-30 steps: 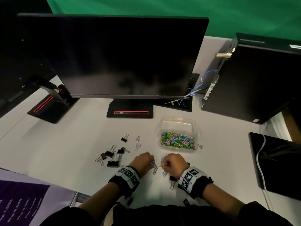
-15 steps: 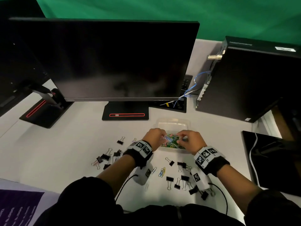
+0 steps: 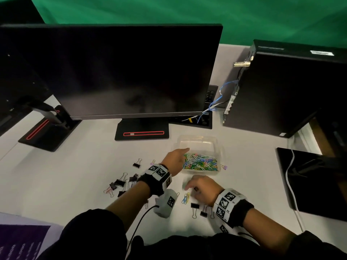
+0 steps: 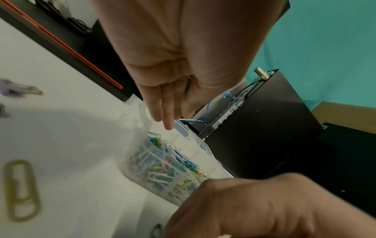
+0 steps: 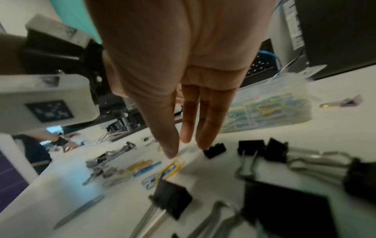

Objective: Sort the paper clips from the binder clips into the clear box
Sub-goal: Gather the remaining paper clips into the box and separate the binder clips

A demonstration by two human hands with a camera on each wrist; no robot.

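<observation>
Left hand (image 3: 175, 160) reaches, fingers straight, over the clear box (image 3: 220, 147) rim.
Right hand (image 3: 202, 188) hovers, fingers straight, above loose paper clips (image 3: 185, 198) among binder clips (image 3: 195, 206).

The right hand (image 5: 175, 90) hangs with straight fingers (image 5: 211, 122) over the white surface (image 5: 223, 169), fingertips just above yellow and blue wire paper clips (image 5: 164, 170) and a small black binder clip (image 5: 215, 150); the clear plastic box (image 5: 268, 106) of coloured clips sits beyond.

Backdrop: green wall (image 3: 187, 14) beyond the hands
Surface: white surface (image 3: 65, 175)
Furniture: dark monitor (image 3: 116, 72) ahead of the hands; black computer case (image 3: 281, 91) to their right
</observation>
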